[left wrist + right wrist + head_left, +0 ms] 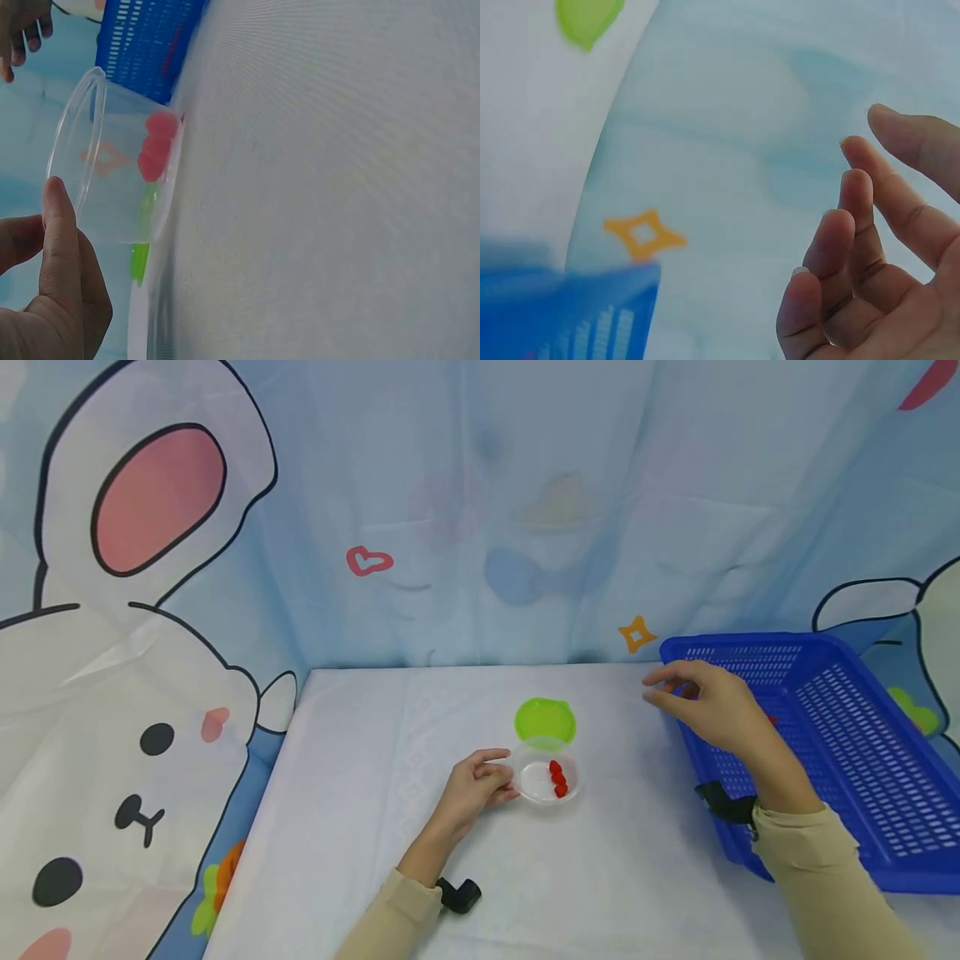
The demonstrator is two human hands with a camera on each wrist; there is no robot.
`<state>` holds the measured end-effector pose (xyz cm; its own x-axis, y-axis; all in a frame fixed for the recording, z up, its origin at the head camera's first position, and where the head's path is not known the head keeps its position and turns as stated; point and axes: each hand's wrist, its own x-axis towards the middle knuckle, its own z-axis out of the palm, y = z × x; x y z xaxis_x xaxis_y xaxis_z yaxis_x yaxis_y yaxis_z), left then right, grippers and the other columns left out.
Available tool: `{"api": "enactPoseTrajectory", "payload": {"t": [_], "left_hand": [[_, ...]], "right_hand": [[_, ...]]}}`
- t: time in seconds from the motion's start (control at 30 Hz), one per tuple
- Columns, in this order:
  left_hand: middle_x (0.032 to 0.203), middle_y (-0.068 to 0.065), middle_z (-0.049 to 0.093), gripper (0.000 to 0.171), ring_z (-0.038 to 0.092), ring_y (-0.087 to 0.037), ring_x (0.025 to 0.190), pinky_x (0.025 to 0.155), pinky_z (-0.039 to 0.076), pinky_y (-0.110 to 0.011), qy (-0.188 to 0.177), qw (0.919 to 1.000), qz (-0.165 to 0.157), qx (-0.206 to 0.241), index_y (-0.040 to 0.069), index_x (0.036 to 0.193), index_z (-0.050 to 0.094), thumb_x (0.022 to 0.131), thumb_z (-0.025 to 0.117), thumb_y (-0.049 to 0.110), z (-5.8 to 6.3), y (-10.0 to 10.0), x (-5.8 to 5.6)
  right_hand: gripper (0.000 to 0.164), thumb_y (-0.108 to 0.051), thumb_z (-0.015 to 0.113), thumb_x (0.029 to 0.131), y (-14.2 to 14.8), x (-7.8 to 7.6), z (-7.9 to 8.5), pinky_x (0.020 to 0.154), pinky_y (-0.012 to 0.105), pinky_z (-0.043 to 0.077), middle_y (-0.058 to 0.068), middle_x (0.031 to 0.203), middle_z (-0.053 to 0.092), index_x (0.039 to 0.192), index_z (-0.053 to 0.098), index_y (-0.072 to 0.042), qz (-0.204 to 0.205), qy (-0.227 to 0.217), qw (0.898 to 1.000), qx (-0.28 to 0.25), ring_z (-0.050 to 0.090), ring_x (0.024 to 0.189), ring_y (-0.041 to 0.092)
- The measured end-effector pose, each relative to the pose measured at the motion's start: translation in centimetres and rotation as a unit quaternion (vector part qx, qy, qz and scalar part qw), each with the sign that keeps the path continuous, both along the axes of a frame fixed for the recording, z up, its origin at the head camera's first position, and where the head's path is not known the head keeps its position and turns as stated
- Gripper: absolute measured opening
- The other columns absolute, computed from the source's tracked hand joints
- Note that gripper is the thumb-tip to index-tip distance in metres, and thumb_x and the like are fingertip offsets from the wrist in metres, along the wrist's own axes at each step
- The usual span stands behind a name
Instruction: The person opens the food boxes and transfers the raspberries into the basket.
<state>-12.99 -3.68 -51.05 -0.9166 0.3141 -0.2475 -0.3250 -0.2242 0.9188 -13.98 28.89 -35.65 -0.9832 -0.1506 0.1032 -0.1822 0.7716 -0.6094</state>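
A clear plastic cup [534, 781] stands on the white table, its open top upward. Small red pieces [558, 779] lie in a row inside it, toward its right side. My left hand [476, 789] pinches the cup's rim from the left; in the left wrist view its fingers [58, 247] are at the rim. Just behind the cup lies a flat, round, lime-green disc [545, 718], partly overlapped by the cup. My right hand [701, 702] hovers by the left rim of the blue basket, fingers loosely bent, nothing between them.
The blue perforated basket [847, 760] takes up the table's right side, with a bit of red [772, 720] showing inside behind my right wrist. A light blue printed curtain [465, 510] hangs along the table's back edge.
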Motion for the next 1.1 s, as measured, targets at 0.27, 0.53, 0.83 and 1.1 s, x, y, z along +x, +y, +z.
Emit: {"api": "enactPoseTrajectory", "payload": {"t": [0.27, 0.53, 0.83, 1.1], "left_hand": [[0.107, -0.025, 0.062, 0.039, 0.065, -0.019, 0.083, 0.081, 0.062, -0.036, -0.004, 1.0, 0.004, -0.003, -0.005, 0.135, 0.055, 0.096, 0.063, -0.002, 0.0, -0.3, -0.1], [0.105, -0.024, 0.063, 0.039, 0.066, -0.019, 0.082, 0.08, 0.062, -0.035, -0.006, 0.9999, 0.008, -0.001, -0.005, 0.134, 0.056, 0.096, 0.063, -0.003, -0.1, -0.5, -0.1], [0.108, -0.028, 0.062, 0.038, 0.067, -0.02, 0.083, 0.08, 0.062, -0.035, 0.001, 1.0, 0.008, -0.005, -0.005, 0.134, 0.056, 0.097, 0.063, -0.002, 0.1, -0.8, -0.1], [0.108, -0.025, 0.063, 0.039, 0.066, -0.02, 0.083, 0.08, 0.062, -0.035, 0.0, 0.9999, 0.009, -0.004, -0.005, 0.135, 0.055, 0.097, 0.063, -0.001, 0.1, -1.0, -0.1]], "right_hand": [[0.022, -0.024, 0.071, 0.096, -3.9, -0.5, -2.1, 0.061, 0.034, 0.051, 0.009, 0.099, 0.066, 0.112, 0.074, -0.009, 0.046, 0.01, 0.999, -0.028, 0.058, 0.084, 0.024], [0.018, -0.016, 0.075, 0.092, -6.5, -2.0, -6.5, 0.063, 0.033, 0.05, 0.009, 0.1, 0.063, 0.109, 0.076, -0.009, 0.104, -0.021, 0.993, -0.059, 0.055, 0.084, 0.024], [0.014, -0.007, 0.075, 0.09, -7.4, -3.7, -10.4, 0.081, 0.04, 0.048, 0.003, 0.103, 0.067, 0.103, 0.078, -0.006, 0.232, -0.088, 0.962, -0.116, 0.049, 0.099, 0.03], [0.014, 0.007, 0.073, 0.084, -8.7, -5.5, -11.7, 0.07, 0.029, 0.053, 0.005, 0.09, 0.073, 0.093, 0.079, -0.001, 0.358, -0.145, 0.916, -0.109, 0.059, 0.079, 0.021]]}}
